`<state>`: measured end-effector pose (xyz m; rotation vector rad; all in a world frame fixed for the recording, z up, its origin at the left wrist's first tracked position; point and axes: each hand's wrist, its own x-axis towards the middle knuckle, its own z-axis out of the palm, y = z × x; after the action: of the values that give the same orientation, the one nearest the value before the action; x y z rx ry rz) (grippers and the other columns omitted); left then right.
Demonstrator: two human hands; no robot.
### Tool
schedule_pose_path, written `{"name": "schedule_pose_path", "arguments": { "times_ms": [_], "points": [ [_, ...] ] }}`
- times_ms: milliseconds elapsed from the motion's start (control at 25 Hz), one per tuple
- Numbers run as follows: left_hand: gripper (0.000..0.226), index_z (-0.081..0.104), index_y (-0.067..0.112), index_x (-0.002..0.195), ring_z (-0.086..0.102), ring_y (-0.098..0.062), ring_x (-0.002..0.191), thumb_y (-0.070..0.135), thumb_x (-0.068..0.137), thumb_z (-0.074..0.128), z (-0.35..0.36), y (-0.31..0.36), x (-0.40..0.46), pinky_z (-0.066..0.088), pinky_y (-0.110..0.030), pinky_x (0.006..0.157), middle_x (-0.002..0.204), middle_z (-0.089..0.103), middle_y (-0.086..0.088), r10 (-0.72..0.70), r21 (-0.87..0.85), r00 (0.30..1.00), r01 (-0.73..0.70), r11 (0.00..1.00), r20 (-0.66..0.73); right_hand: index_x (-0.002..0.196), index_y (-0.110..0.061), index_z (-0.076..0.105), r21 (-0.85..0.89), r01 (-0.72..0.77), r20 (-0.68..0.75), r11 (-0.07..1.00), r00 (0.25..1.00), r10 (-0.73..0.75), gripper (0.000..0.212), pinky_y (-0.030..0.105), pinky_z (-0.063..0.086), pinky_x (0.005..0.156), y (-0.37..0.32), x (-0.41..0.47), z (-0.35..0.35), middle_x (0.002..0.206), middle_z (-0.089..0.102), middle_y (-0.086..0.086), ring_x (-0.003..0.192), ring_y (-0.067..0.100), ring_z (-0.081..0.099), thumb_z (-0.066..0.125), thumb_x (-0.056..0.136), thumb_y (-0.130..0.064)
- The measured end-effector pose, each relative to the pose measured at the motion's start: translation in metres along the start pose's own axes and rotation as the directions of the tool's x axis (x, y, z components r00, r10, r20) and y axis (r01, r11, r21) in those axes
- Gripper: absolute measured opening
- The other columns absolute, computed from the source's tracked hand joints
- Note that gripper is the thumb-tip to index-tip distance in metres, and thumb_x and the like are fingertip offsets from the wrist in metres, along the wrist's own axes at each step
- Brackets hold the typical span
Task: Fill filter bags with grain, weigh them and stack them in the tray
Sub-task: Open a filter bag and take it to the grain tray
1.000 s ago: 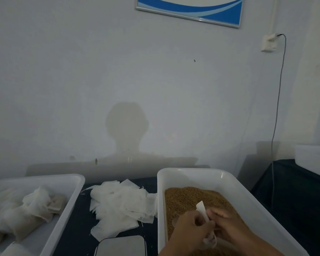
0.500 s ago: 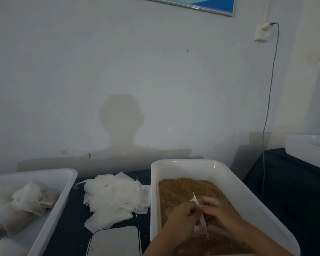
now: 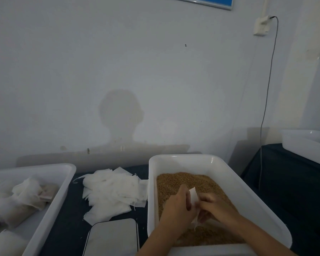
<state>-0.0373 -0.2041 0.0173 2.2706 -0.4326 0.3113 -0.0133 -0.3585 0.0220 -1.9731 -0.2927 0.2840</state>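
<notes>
Both hands work together over the grain tub [image 3: 220,164]. Left hand [image 3: 177,206] and right hand [image 3: 213,205] each pinch an edge of one empty filter bag [image 3: 193,196], held upright just above the grain [image 3: 183,182]. Step in hand appears to be opening the bag's mouth. Advice: part the two layers by rubbing fingertips, keep mouth upward and over the tub so spills fall back. Scale [image 3: 113,237] sits near; tray [image 3: 63,182] of filled bags far left.

The hands hid most of the filter bag [image 3: 193,197]; the frame's bottom edge cropped the scale [image 3: 112,237].
</notes>
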Motion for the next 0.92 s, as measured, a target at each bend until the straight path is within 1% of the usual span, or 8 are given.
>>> {"name": "schedule_pose_path", "arguments": {
  "times_ms": [160, 280, 360, 440, 520, 680, 800, 920],
  "points": [
    [0.019, 0.050, 0.026, 0.081, 0.043, -0.005, 0.055, 0.009, 0.089, 0.049, -0.003, 0.001, 0.001, 0.038, -0.021, 0.055, 0.064, 0.048, 0.009, 0.045, 0.066, 0.995, -0.039, 0.997, -0.091, 0.097, -0.001, 0.066, -0.003, -0.040, -0.029, 0.999, 0.999, 0.040, 0.021, 0.031, 0.056, 0.064, 0.001, 0.001, -0.001, 0.073, 0.073, 0.011, 0.064, 0.021, 0.069, 0.046, 0.095, -0.004],
    [0.024, 0.067, 0.026, 0.096, 0.055, -0.005, 0.075, 0.013, 0.092, 0.047, -0.004, 0.001, 0.000, 0.043, -0.014, 0.065, 0.091, 0.062, 0.009, 0.033, 0.139, 0.985, -0.009, 0.990, -0.168, 0.091, 0.005, 0.065, 0.072, -0.023, -0.044, 0.997, 0.999, 0.026, 0.025, 0.033, 0.054, 0.064, -0.002, -0.001, -0.002, 0.072, 0.069, 0.008, 0.064, 0.019, 0.066, 0.048, 0.097, -0.012],
    [0.020, 0.069, 0.020, 0.093, 0.056, -0.004, 0.078, 0.016, 0.093, 0.050, -0.007, -0.001, 0.001, 0.043, -0.009, 0.068, 0.093, 0.063, 0.009, -0.035, 0.101, 0.970, 0.061, 0.993, -0.239, 0.085, -0.004, 0.063, -0.057, 0.007, -0.098, 0.998, 0.995, -0.013, 0.028, 0.042, 0.052, 0.074, -0.002, -0.001, -0.005, 0.078, 0.065, 0.005, 0.071, 0.019, 0.063, 0.047, 0.098, -0.022],
    [0.013, 0.069, 0.018, 0.091, 0.058, -0.003, 0.079, 0.016, 0.090, 0.056, -0.014, -0.004, 0.003, 0.044, -0.009, 0.068, 0.091, 0.065, 0.008, -0.190, -0.057, 0.931, 0.182, 0.982, -0.311, 0.094, -0.019, 0.056, -0.503, -0.028, -0.095, 0.864, 0.995, -0.024, 0.022, 0.038, 0.049, 0.080, -0.001, -0.004, -0.013, 0.094, 0.062, -0.002, 0.082, 0.016, 0.057, 0.055, 0.092, -0.041],
    [0.008, 0.068, 0.019, 0.088, 0.059, -0.002, 0.077, 0.017, 0.089, 0.060, -0.020, -0.005, 0.005, 0.044, -0.011, 0.066, 0.086, 0.066, 0.007, -0.323, -0.228, 0.872, 0.252, 0.940, -0.367, 0.122, -0.027, 0.047, -0.792, -0.048, -0.018, 0.609, 0.998, 0.056, 0.053, 0.027, 0.042, 0.083, 0.003, -0.007, -0.019, 0.117, 0.055, -0.005, 0.097, 0.013, 0.051, 0.059, 0.083, -0.059],
    [0.011, 0.060, 0.018, 0.077, 0.056, -0.006, 0.071, 0.014, 0.085, 0.064, -0.023, -0.003, 0.004, 0.040, -0.013, 0.059, 0.078, 0.061, 0.005, -0.423, -0.370, 0.797, 0.272, 0.889, -0.431, 0.132, -0.017, 0.046, -0.913, 0.010, 0.034, 0.408, 0.998, 0.051, 0.047, 0.023, 0.038, 0.082, 0.002, -0.010, -0.015, 0.117, 0.060, 0.002, 0.102, 0.016, 0.055, 0.051, 0.094, -0.044],
    [0.015, 0.053, 0.014, 0.076, 0.052, -0.010, 0.067, 0.003, 0.084, 0.059, -0.024, -0.001, 0.003, 0.041, -0.017, 0.058, 0.075, 0.056, 0.002, -0.490, -0.460, 0.753, 0.280, 0.843, -0.439, 0.127, -0.016, 0.040, -0.908, 0.009, 0.039, 0.420, 0.997, 0.064, 0.037, 0.024, 0.045, 0.079, -0.009, -0.014, -0.021, 0.103, 0.057, -0.004, 0.092, 0.014, 0.057, 0.049, 0.097, -0.036],
    [0.017, 0.050, 0.015, 0.078, 0.049, -0.010, 0.063, 0.001, 0.087, 0.053, -0.026, 0.001, 0.002, 0.036, -0.015, 0.052, 0.075, 0.055, 0.002, -0.549, -0.540, 0.713, 0.280, 0.793, -0.436, 0.120, -0.015, 0.033, -0.926, -0.037, 0.005, 0.377, 0.994, 0.109, 0.033, 0.016, 0.040, 0.060, -0.034, -0.021, -0.041, 0.083, 0.044, -0.010, 0.073, 0.004, 0.049, 0.045, 0.099, -0.037]
  ]
}}
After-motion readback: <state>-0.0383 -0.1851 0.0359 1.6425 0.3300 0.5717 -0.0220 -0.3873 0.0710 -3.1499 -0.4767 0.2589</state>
